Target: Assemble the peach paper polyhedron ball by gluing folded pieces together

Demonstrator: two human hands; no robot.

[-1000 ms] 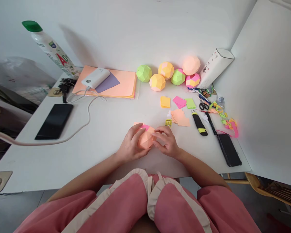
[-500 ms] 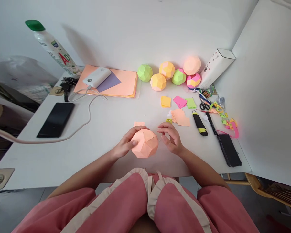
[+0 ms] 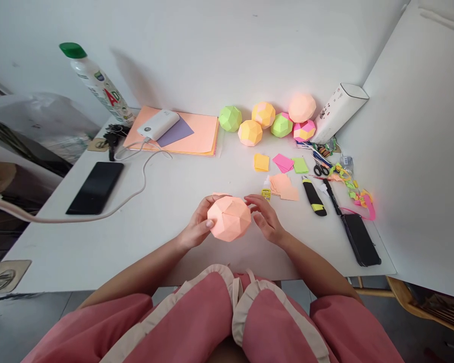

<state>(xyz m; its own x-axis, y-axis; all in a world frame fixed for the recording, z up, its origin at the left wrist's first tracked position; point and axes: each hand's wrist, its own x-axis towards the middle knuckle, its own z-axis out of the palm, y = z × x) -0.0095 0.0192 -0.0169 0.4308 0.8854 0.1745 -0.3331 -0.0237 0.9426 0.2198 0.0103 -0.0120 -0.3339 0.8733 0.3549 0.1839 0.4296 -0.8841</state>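
Observation:
A faceted peach paper ball (image 3: 230,219) is held above the table's front part by my left hand (image 3: 197,224), its thumb on the near left side and its fingers behind. My right hand (image 3: 265,218) is beside the ball's right side, fingers apart and slightly curled, holding nothing; its fingertips are close to the ball, and I cannot tell whether they touch. Behind the ball, a bit of peach paper (image 3: 220,194) shows on the table. Beyond my right hand lie peach paper pieces (image 3: 285,186) and a small yellow item (image 3: 266,194).
Several paper balls (image 3: 250,132) line the wall. Yellow (image 3: 261,163), pink (image 3: 283,163) and green (image 3: 300,165) slips lie before them. Right: a cutter (image 3: 314,196), scissors (image 3: 321,170), black case (image 3: 360,239). Left: a phone (image 3: 95,188), cable (image 3: 144,174), power bank (image 3: 159,125), spray bottle (image 3: 102,85).
The peach ball has turned in my left hand and shifted slightly right, nearer my right fingers. The whole view has shifted a little.

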